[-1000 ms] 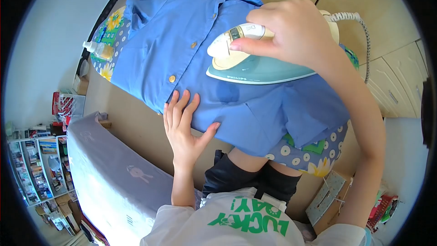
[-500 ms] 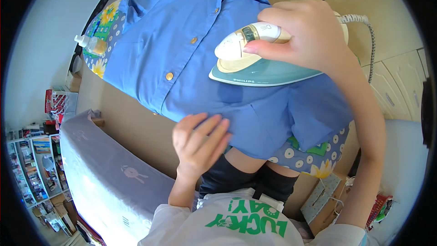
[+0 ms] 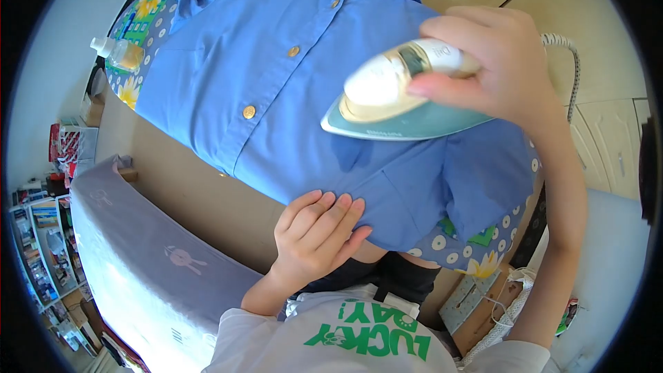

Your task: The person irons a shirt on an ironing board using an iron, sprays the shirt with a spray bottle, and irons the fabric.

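Observation:
A blue button-up shirt (image 3: 207,83) with gold buttons lies spread over a floral ironing board (image 3: 452,245). My right hand (image 3: 497,62) is closed round the handle of a white and teal iron (image 3: 407,121), whose tip points left over the shirt. Whether its soleplate touches the cloth I cannot tell. A darker patch shows on the fabric just below the iron's tip. My left hand (image 3: 318,235) lies on the shirt's near edge, fingers stretched on the cloth and thumb out to the side.
A clear pump bottle (image 3: 124,54) with yellowish liquid stands at the board's left end. The iron's cord (image 3: 572,55) hangs at the right by cream cabinets (image 3: 601,145). A grey-lilac covered piece of furniture (image 3: 159,235) lies lower left, with shelves (image 3: 45,255) beyond.
My left hand has come down from hovering onto the shirt's near edge. The iron, in my right hand, has shifted slightly right and down in view. The whole view has moved a little.

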Motion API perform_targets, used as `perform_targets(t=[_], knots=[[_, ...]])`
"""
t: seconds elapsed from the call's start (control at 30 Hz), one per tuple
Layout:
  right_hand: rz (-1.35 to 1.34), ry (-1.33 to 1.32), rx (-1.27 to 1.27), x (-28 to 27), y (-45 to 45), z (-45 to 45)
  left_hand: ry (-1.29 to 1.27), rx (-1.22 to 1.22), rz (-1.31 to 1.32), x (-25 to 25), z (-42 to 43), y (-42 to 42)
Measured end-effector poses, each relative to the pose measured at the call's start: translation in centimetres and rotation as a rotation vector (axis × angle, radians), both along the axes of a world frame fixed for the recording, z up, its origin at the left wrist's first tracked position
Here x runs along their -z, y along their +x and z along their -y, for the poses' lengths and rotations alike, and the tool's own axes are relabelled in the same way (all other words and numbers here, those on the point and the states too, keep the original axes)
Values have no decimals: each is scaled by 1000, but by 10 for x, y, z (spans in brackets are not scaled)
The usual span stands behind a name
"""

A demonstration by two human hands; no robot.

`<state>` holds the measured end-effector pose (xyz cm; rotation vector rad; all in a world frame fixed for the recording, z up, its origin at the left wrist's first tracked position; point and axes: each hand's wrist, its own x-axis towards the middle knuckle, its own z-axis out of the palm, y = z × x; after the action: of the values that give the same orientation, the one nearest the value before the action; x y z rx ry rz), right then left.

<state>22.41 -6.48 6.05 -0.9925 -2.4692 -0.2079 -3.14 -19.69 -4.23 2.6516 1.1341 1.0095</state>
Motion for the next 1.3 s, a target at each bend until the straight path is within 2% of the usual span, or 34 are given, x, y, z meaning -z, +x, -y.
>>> perform_targets(t=[0.13,0.27,0.37,0.43,0.57,0.67,0.77,0.83,1.03,1.13,1.3], knots=[[81,-127,-187,-10,13,1,-11,1,13,1,1,0],[3,-67,-150,-1,7,-1,-13,-6,16,2,2,0],[9,-61,-15,-3,3,-4,-25,-17,30,2,2,0],[50,-75,-172,-9,7,-7,-47,-1,41,0,1,0],[75,-141,-188,-11,7,-3,-107,-10,42,-8,2,2],[11,-57,-74,-3,5,-7,-175,-40,6,-14,3,4],[-1,-99,-111,-6,11,-10,-183,-4,-48,-13,4,0],[42,-259,-218,-14,16,-11,-156,6,-41,-10,4,-1],[-30,-292,-193,-14,22,-22,-180,15,-89,-17,3,-1],[9,-171,-315,-21,9,-25,-201,30,-109,-20,3,-2],[55,-174,-361,-19,-8,-37,-237,61,-122,-24,2,-4]])
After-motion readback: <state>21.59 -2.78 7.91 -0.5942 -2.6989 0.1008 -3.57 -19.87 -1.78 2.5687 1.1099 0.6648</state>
